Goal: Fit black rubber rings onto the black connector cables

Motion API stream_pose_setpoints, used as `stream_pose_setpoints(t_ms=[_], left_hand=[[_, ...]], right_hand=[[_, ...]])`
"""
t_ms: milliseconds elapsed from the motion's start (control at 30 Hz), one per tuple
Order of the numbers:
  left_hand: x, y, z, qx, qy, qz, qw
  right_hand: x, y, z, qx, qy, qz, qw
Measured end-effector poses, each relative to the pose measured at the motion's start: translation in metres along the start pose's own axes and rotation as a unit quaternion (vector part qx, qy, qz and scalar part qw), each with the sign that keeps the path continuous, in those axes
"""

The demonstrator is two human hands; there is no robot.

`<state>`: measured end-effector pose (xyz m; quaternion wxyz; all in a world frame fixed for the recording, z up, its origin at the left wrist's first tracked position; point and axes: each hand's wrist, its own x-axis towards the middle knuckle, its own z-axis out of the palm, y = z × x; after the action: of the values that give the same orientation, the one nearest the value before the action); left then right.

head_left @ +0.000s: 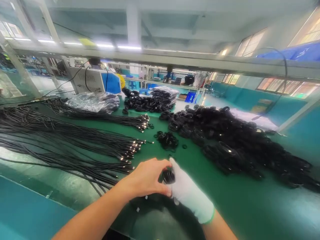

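Between my two hands is a small coil of black cable (168, 176). My bare left hand (147, 176) curls round it from the left, thumb below and fingers above. On the other side my right hand (187, 191), in a white glove with a green cuff, closes on the same coil; its fingertips are partly hidden. Just beyond the hands lies a small heap of black rings or ties (168, 140). Straight black cables (100, 143) with bright metal plugs lie in bundles to the left. Coiled black cables (220, 133) form a big pile on the right.
At the back are a clear plastic bag (93, 101), more coiled cables (147, 103) and a grey-and-blue machine (100, 81). A metal rail (160, 58) crosses above the green tabletop (195, 166). Small white bits (138, 209) lie near the front edge.
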<state>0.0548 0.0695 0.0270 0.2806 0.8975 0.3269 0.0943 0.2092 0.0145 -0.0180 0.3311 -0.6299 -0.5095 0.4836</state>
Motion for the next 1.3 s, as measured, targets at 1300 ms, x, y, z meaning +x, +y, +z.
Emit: stream_pose_setpoints(t_ms=[1300], left_hand=[[0.012,0.000,-0.006,-0.088,0.177,0.024,0.980]], right_hand=[[0.001,0.010,0.003,0.465,-0.218,-0.045,0.857]])
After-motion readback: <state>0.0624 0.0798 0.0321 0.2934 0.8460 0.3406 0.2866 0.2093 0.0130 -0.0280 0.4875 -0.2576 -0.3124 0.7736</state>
